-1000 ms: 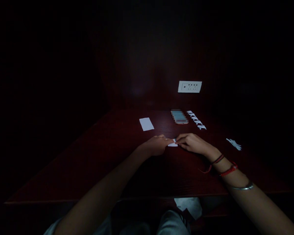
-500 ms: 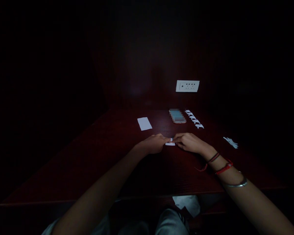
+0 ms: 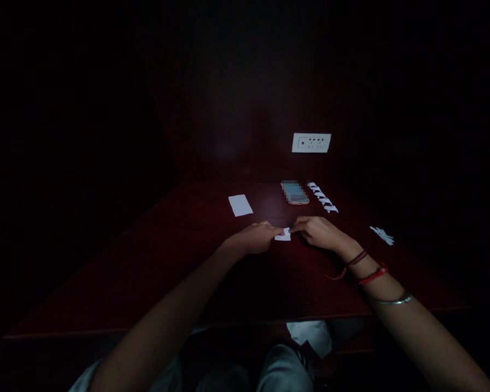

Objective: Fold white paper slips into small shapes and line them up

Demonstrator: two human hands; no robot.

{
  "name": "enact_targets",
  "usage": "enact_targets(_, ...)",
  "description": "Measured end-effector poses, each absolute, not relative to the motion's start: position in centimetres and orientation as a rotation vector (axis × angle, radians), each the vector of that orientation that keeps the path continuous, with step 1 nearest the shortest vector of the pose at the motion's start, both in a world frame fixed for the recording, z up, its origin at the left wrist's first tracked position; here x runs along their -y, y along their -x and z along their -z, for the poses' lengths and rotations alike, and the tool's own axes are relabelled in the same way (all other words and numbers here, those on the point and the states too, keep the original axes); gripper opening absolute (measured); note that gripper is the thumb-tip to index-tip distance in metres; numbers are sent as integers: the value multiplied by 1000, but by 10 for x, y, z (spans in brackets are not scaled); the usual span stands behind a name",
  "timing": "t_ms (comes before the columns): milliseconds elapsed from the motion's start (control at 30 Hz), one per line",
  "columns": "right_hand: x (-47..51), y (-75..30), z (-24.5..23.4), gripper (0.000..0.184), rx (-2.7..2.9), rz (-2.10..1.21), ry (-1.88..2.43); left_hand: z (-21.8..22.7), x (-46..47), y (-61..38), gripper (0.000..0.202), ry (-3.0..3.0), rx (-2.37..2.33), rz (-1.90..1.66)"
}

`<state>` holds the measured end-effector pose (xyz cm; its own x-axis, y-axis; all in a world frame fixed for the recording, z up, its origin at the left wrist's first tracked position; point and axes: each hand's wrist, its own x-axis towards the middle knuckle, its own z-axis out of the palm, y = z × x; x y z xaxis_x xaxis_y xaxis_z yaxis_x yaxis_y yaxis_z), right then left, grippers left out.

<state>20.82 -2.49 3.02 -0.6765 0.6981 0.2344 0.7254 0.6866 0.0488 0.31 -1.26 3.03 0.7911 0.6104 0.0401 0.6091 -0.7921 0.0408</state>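
A small piece of white paper (image 3: 283, 237) lies on the dark red table between my two hands. My left hand (image 3: 258, 238) is closed, with its fingertips pressed on the paper's left side. At the upper right corner of the paper, my right hand (image 3: 316, 231) has its thumb and finger pinched together on the edge. Its other fingers are curled under and partly hidden. Bracelets circle my right wrist and forearm.
Beyond my left hand lies a flat white sheet (image 3: 240, 205). A phone (image 3: 294, 193) and a row of folded white paper pieces (image 3: 323, 198) lie farther back. Paper strips (image 3: 382, 235) are at the right, and a socket panel (image 3: 311, 142) is on the back wall.
My right hand has shifted slightly up and away from my left, and more of the small paper shows between them. My left hand stays nearly in place.
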Motion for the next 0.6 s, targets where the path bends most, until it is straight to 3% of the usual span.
enact_targets(600,14,-210,-21,39,2685,-69,996,-18,1,-3,46,-2981,-835,-197)
